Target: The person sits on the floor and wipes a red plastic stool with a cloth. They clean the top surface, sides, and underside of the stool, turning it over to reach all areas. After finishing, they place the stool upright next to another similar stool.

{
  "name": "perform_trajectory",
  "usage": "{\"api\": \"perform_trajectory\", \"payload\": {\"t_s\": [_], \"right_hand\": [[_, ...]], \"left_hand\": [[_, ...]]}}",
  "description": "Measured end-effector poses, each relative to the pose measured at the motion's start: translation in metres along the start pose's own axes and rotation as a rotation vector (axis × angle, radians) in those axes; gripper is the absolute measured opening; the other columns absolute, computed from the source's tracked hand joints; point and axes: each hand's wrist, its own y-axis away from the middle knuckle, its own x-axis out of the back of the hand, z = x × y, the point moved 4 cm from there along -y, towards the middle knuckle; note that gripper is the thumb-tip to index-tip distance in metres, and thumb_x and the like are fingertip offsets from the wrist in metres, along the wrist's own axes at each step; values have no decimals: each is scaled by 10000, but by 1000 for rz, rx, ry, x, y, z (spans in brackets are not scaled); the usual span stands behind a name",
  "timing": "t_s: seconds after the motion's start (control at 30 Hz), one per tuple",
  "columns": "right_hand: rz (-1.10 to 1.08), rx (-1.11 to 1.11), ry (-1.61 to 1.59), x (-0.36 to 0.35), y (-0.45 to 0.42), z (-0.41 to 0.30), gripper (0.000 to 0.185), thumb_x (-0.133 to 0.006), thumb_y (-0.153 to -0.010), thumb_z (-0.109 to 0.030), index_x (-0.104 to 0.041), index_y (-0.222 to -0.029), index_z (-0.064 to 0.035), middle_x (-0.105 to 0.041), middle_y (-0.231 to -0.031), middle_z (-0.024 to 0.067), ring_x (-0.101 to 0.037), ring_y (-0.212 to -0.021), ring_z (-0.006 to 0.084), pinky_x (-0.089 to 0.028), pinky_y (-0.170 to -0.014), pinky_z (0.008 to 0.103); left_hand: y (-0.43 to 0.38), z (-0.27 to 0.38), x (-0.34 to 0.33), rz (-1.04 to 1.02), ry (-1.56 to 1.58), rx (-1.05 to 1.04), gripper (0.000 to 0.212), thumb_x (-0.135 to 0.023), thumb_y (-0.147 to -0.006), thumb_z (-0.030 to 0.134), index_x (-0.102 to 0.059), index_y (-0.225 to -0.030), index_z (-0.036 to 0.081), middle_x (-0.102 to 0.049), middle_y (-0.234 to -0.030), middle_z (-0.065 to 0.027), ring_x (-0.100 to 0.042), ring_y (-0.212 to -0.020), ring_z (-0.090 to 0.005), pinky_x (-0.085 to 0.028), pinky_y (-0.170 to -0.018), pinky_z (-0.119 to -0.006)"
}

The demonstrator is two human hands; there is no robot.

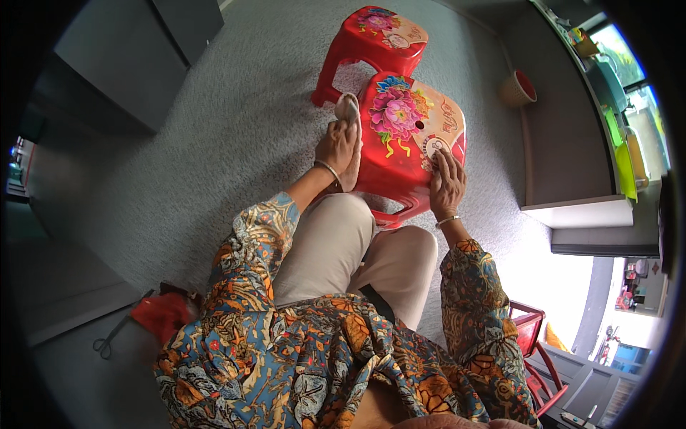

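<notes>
A red plastic stool with a printed peony on its seat stands just beyond my knees. My left hand grips a folded pale cloth and presses it along the left side of this stool; my palm and part of the cloth are hidden. At the seat's near right corner, my right hand holds the edge, its fingers bent over onto the printed top. Directly behind is a second red plastic stool with a similar flower print, partly covered by the nearer one.
A woven-look basket with a red inside stands by the right wall. Green and yellow items line the counter there. Grey cabinets rise at far left. Near my left elbow lie a red bag-like item and a loop-ended tool. A red chair is behind right.
</notes>
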Motion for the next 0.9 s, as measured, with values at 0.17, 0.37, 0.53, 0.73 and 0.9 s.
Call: {"api": "perform_trajectory", "payload": {"t_s": [0.17,0.37,0.53,0.73,0.9], "right_hand": [[-41,-32,37,4,3,2,410,-454,-895,-177,-549,-1289,-111,-534,-1342,61,-483,-1223,279,-339,-1046,403],[-72,-52,44,2,1,-7,426,-427,-895,-162,-545,-1302,-121,-536,-1348,59,-477,-1234,271,-320,-1072,391],[-99,-64,26,1,-1,-9,432,-432,-891,-153,-537,-1307,-101,-538,-1345,76,-468,-1255,267,-317,-1072,393],[-88,-20,23,3,-8,-20,399,-401,-929,-177,-551,-1283,-70,-543,-1333,102,-474,-1246,278,-306,-1066,396],[-110,-50,58,11,0,-17,415,-359,-950,-225,-550,-1281,-62,-537,-1338,112,-468,-1250,286,-294,-1067,404]], "left_hand": [[51,-3,-21,-10,299,145,522,-526,-895,275,-400,-1368,98,-457,-1286,-165,-401,-1230,-418,-506,-903,-416],[64,-35,-60,-240,426,321,414,-462,-935,235,-454,-1334,129,-489,-1277,-199,-512,-1138,-388,-500,-859,-452],[54,-43,-43,-476,477,459,335,-482,-923,214,-515,-1226,77,-620,-1020,-220,-616,-900,-388,-502,-783,-455],[35,-35,-9,199,873,693,248,-524,-917,249,-599,-938,13,-622,-918,-193,-615,-842,-357,-469,-697,-430],[-44,-39,-24,271,652,545,199,-522,-915,262,-574,-948,73,-622,-901,-159,-603,-847,-365,-469,-702,-447]]}}
